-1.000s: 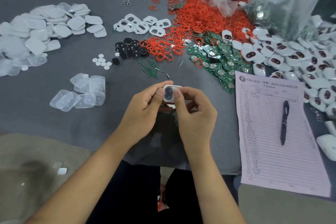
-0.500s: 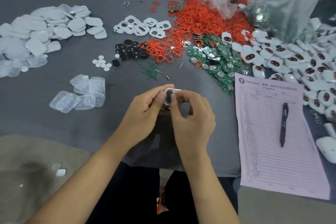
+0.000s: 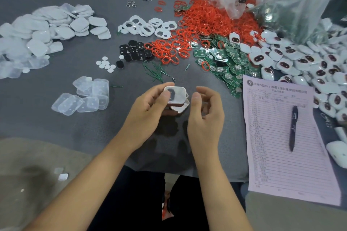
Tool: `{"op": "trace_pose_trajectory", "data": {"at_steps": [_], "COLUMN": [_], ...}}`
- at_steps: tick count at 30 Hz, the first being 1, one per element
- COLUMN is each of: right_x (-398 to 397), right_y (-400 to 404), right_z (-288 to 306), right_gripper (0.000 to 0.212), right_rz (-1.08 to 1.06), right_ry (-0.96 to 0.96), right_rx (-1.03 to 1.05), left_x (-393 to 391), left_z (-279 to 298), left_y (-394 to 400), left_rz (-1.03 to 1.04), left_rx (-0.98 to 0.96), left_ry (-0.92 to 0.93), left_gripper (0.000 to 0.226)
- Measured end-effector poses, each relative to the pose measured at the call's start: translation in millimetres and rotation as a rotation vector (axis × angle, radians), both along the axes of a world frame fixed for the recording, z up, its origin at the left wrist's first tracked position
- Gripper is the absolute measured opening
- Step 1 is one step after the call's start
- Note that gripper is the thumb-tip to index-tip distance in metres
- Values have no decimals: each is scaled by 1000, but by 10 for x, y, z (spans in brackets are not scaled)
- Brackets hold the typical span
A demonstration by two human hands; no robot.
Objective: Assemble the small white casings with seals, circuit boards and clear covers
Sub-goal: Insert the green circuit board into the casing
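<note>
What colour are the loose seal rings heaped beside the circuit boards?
Red-orange seal rings, clearest in the head view.

pink form (image 3: 287, 137), near right on desk (image 3: 56, 122) | printed Chinese heading, too blurred to read | pen (image 3: 293, 127) on it | white letter "A"

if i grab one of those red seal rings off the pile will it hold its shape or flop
Probably flops: the red seal rings are thin loops, many bent into uneven ovals. Likely very light. They lie tangled, so one may drag neighbours along.

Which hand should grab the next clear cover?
Right hand, probably: it holds nothing, while the left hand grips the casing. The clear covers lie left, though, a cross-body reach.
</note>
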State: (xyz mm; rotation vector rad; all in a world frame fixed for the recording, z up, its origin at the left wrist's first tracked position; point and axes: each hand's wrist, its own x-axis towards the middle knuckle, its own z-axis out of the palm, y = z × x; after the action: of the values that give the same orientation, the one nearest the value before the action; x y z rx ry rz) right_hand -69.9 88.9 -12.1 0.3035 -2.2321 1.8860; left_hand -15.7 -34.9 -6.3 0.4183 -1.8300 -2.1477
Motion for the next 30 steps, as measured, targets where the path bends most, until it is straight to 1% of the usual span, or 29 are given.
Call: {"op": "trace_pose_trajectory", "data": {"at_steps": [2, 4, 6, 7, 8, 11, 13, 16, 18, 19, 20, 22, 24, 26, 28, 30], "right_x": [-5, -35, -78, -102, -125, -192, -238, -229, -155, -128, -126, -172, -210, -221, -217, -218], "right_y": [-4, 8, 35, 47, 61, 101, 119, 63, -13, -29, -23, 30, 72, 83, 103, 130], "right_z": [6, -10, -17, -15, -13, -11, 5, 11, -18, -35, -47, -77, -98, -94, -76, -70], "right_gripper": [12, 13, 13, 12, 10, 8, 11, 14, 20, 22, 21, 16, 8, 3, 6, 8], "right_rz": [-14, -70, -100, -98, -84, 14, 64, 77, 43, 11, -17, -22, 0, -14, -70, -77], "right_ry": [-14, -70, -169, -198, -200, -174, -160, 7, 133, 178, 186, 116, 65, 37, 26, -40], "right_rx": [-42, -123, -193, -190, -129, 148, 247, 463, 698, 789, 826, 799, 684, 435, 220, 38], "left_x": [5, 3, 1, -5, -8, -13, -16, -15, -12, -13, -18, -31, -52, -62, -61, -66], "left_z": [4, -20, -50, -64, -75, -94, -98, -99, -95, -92, -87, -83, -78, -78, -78, -78], "left_y": [-5, -12, -24, -30, -34, -34, -29, -25, -19, -16, -13, -7, -14, -29, -43, -45], "left_rz": [17, 52, 86, 97, 104, 118, 128, 134, 131, 132, 133, 135, 134, 116, 103, 95], "left_rx": [-83, -123, -113, -106, -104, -97, -93, -78, -30, -1, 32, 108, 169, 218, 246, 254], "left_ry": [4, 2, 3, 6, 8, 12, 18, 21, 29, 33, 38, 42, 29, 10, -7, -15], "left_gripper": [33, 36, 30, 26, 23, 20, 20, 21, 22, 23, 22, 20, 24, 30, 35, 37]}}
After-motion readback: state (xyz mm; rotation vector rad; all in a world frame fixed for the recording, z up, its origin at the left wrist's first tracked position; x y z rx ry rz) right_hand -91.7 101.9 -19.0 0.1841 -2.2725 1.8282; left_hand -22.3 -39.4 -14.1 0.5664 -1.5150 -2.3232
